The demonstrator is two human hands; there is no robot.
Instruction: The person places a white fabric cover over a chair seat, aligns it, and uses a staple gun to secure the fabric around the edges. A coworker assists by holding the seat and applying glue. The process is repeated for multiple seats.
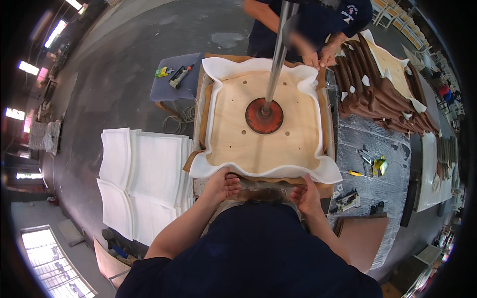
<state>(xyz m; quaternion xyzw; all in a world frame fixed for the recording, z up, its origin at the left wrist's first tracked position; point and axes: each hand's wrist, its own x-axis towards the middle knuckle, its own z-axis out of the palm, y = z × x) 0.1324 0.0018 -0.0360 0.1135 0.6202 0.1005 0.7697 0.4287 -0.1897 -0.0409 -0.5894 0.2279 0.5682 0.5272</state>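
A squarish plywood panel (226, 99) with several holes lies before me, ringed by a sheet of white foam (323, 169) whose edges turn up around it. Brown material (194, 158) shows beneath the foam. A red round pad (254, 126) on a metal rod (276, 69) rests on the panel's middle. My left hand (222, 186) is at the near foam edge, thumb up against it, fingers apart. Farther right, my right hand (306, 197) mirrors it, thumb at the foam and fingers spread. Neither hand visibly grips anything.
Across the panel, a co-worker's hands (323, 54) touch its far right corner. White foam sheets (154, 164) are stacked at left. A blue-grey seat with a staple gun (181, 75) stands behind them. Right: brown covered pieces (377, 94), a screwdriver (355, 173), another staple gun (349, 201).
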